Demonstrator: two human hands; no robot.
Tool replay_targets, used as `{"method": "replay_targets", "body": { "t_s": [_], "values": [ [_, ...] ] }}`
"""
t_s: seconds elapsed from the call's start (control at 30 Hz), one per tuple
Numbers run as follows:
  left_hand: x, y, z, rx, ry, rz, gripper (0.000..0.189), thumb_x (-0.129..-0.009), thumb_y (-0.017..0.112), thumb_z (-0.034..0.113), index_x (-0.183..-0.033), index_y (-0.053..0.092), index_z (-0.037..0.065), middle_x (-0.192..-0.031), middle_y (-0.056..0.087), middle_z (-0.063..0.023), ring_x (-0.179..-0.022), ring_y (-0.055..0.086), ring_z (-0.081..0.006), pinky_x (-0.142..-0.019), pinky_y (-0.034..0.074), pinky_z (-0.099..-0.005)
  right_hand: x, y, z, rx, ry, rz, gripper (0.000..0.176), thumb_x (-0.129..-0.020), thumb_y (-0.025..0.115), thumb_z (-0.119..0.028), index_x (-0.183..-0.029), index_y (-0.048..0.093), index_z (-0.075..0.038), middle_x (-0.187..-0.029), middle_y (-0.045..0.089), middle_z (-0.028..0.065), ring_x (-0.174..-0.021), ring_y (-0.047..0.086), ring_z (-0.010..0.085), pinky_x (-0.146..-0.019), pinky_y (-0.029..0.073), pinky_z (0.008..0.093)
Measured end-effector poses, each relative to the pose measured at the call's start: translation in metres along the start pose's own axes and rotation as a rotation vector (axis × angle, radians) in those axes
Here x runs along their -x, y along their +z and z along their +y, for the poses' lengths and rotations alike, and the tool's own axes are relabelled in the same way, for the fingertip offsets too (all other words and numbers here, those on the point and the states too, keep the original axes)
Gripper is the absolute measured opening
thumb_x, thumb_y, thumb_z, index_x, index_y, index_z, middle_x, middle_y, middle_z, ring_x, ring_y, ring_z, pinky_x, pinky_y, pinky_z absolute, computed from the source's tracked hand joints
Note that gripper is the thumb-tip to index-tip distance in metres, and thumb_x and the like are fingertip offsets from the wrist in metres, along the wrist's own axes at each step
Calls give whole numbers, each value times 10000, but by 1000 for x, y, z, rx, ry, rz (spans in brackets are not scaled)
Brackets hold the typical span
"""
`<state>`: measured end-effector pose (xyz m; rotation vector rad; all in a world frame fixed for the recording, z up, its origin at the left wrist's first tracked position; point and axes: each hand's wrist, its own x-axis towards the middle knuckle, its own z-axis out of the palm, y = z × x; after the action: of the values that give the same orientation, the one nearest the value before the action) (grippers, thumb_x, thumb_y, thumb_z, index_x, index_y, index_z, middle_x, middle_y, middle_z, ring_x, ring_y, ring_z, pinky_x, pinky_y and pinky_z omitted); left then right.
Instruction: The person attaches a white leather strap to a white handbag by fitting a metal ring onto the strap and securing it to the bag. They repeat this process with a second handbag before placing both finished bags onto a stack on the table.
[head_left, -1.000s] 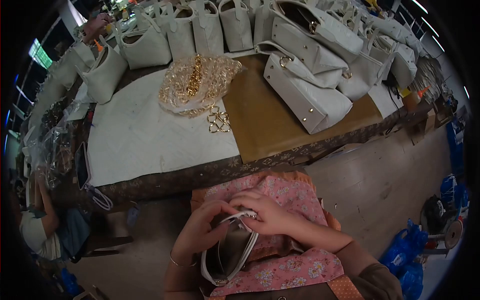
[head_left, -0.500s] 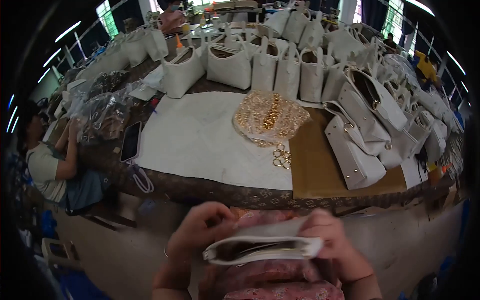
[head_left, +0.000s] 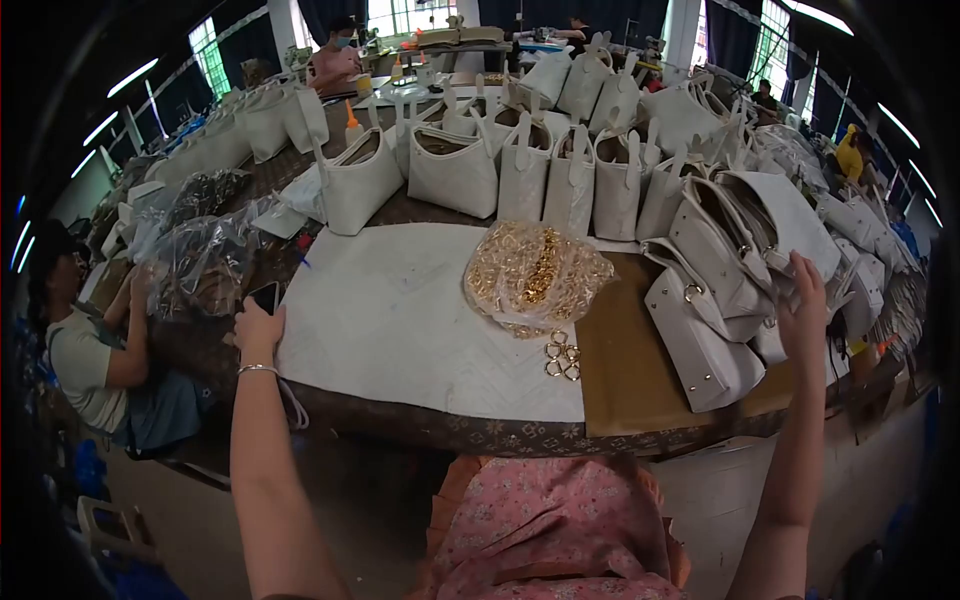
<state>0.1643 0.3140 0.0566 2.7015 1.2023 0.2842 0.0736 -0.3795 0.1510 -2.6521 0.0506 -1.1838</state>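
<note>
My left hand is over the phone at the left of the table, its fingers wrapped round the phone's lower part. My right hand is raised beside the pile of white bags on the right, with fingers stretched out and nothing seen in them. A white bag lies on top of that pile, just above my right hand. Between my hands, a clear plastic bag of gold-coloured hardware rests on a white sheet, with several gold rings below it.
Rows of upright white bags stand behind the sheet. A brown board lies right of it. Crumpled clear plastic covers the left side, where a seated person works. Another person is at the back.
Both hands have moved apart and forward from my lap. The white bag they held there is gone from them; one more now lies on the right pile. My left hand has reached the phone.
</note>
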Motion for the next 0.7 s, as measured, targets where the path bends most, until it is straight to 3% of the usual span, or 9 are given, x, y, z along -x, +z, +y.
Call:
{"method": "replay_targets", "body": {
  "t_s": [0.17,0.23,0.33,0.4,0.47,0.57,0.6,0.67,0.7],
  "values": [
    [-6,-1,26,57,14,10,747,-732,650,420,-1325,324,103,-1238,464,-218,-1099,499,-370,-903,428,-458,3,5,-64,-36,-111,194,435,-731,539,70,-1148,555,-51,-1175,504,136,-1163,449,303,-972,362,365],
    [-4,1,47,241,156,48,770,-687,672,400,-1311,331,103,-1221,473,-225,-1081,510,-375,-895,434,-441,3,15,-92,-250,-307,171,353,-736,555,56,-1082,563,-14,-1128,528,132,-1120,482,307,-960,364,364],
    [2,19,95,563,426,142,809,-661,682,416,-1312,322,98,-1140,525,-250,-1071,521,-367,-884,422,-419,0,48,-146,-528,-403,23,261,-740,566,35,-997,582,-6,-1033,557,123,-1026,529,299,-893,408,353],
    [1,36,135,765,421,32,821,-670,668,414,-1334,294,109,-1086,552,-229,-1028,544,-322,-823,451,-391,-3,81,-177,-692,-391,-92,254,-752,570,15,-1003,589,-19,-1037,564,128,-988,548,283,-851,432,340],
    [50,10,176,1154,275,-443,840,-686,646,393,-1367,232,125,-1053,539,-179,-940,552,-268,-710,481,-393,-9,124,-204,-812,-364,-165,251,-772,578,-20,-1022,592,-34,-1045,567,133,-967,556,273,-828,441,329],
    [84,15,211,1327,237,-651,869,-690,640,383,-1380,168,144,-1007,505,-121,-770,528,-215,-569,464,-387,-15,189,-239,-1010,-252,-288,280,-841,572,-116,-1113,561,-47,-1061,572,125,-968,558,270,-834,440,320],
    [85,29,216,1315,245,-657,869,-690,640,383,-1380,168,144,-1007,505,-121,-770,528,-215,-569,464,-387,-15,213,-252,-1172,-49,-461,321,-870,550,-158,-1173,522,-55,-1091,568,118,-987,551,267,-851,433,317],
    [80,62,226,1404,42,-869,826,-711,622,440,-1387,220,190,-956,530,-112,-695,542,-197,-561,472,-400,-19,237,-273,-1412,278,-764,413,-906,520,-226,-1282,430,-79,-1176,539,116,-1037,528,266,-905,402,310],
    [68,71,225,1473,59,-1033,960,-683,672,382,-1427,102,178,-1069,492,-90,-749,533,-228,-613,465,-449,-20,245,-279,-1498,402,-901,465,-913,511,-250,-1331,376,-96,-1232,513,122,-1069,510,269,-944,378,306]
  ]
}}
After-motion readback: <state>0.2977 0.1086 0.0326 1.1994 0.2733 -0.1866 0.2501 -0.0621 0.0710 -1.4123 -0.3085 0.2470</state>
